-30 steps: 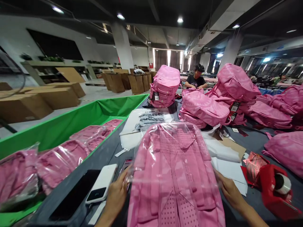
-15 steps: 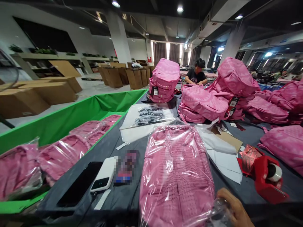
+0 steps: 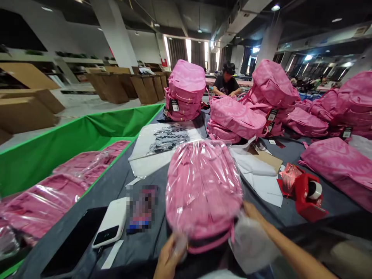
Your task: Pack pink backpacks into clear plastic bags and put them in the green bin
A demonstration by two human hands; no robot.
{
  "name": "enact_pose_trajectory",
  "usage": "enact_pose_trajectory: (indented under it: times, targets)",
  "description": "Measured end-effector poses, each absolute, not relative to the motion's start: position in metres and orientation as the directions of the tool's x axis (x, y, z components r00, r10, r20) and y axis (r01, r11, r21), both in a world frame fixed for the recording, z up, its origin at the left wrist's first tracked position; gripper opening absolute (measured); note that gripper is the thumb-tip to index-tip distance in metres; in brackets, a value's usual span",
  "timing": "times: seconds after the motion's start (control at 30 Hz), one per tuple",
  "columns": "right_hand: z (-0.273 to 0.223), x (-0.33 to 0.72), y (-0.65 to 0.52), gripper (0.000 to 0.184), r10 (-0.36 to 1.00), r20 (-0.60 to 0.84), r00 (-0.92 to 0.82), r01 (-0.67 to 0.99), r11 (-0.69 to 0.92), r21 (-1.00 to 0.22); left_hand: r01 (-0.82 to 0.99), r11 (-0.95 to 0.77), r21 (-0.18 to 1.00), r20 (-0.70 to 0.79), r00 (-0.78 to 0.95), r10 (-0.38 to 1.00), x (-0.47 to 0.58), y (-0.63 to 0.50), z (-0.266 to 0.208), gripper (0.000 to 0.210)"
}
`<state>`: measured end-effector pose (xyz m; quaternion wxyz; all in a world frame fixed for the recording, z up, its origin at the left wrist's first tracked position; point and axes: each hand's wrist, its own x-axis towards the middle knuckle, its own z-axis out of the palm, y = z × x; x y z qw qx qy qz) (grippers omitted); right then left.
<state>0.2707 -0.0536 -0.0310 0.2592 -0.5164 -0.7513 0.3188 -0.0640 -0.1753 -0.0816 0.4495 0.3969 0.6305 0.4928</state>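
A pink backpack (image 3: 203, 190) lies in front of me, partly covered by a clear plastic bag whose mouth faces me. The backpack's near end sticks out of the plastic. At the bag's near left corner, my left hand (image 3: 168, 255) is closed on the plastic. My right hand (image 3: 250, 211) is at the right side of the backpack, where loose plastic bunches and hangs down; its fingers are mostly hidden, but it appears to grip the bag's edge. Behind the backpack lies a flat stack of printed plastic bags (image 3: 162, 141).
Left on the table are a black phone (image 3: 75, 240), a white power bank (image 3: 112, 221) and a blurred-out packet (image 3: 142, 209). A red tape dispenser (image 3: 309, 197) and white papers (image 3: 264, 184) lie right. A green-lined bin (image 3: 78, 133) holds bagged backpacks. Pink backpacks (image 3: 186, 91) are piled behind; a person (image 3: 228, 81) works beyond.
My left hand has come into view at the bag's near left corner. The backpack's near end now shows outside the plastic. My view has turned rightward.
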Motion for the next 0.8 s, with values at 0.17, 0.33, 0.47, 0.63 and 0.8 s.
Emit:
enact_pose_trajectory:
  times: [0.17, 0.33, 0.47, 0.63, 0.8]
  targets:
    - [0.006, 0.3, 0.015, 0.023, 0.977, 0.163, -0.138, 0.743, 0.211, -0.635, 0.221, 0.224, 0.949, 0.006, -0.726, 0.688, -0.104, -0.134, -0.042, 0.049]
    - [0.007, 0.357, -0.041, 0.059, 0.998, 0.063, 0.028, 0.815, 0.014, -0.579, -0.237, 0.431, 0.871, -0.49, -0.491, 0.72, -0.075, -0.178, -0.073, 0.066]
    - [0.008, 0.348, -0.097, 0.053, 1.0, 0.002, 0.013, 0.622, -0.007, -0.783, -0.05, 0.365, 0.93, -0.369, -0.127, 0.921, -0.011, -0.187, -0.079, 0.075]
    - [-0.011, 0.277, -0.093, 0.046, 1.0, -0.001, 0.022, 0.599, -0.014, -0.8, 0.055, 0.169, 0.984, -0.171, 0.037, 0.985, 0.051, -0.128, -0.058, 0.059]
    - [-0.019, 0.263, -0.094, 0.048, 0.999, -0.015, 0.052, 0.335, -0.031, -0.942, -0.27, 0.353, 0.896, -0.339, 0.097, 0.936, 0.071, -0.119, -0.06, 0.067]
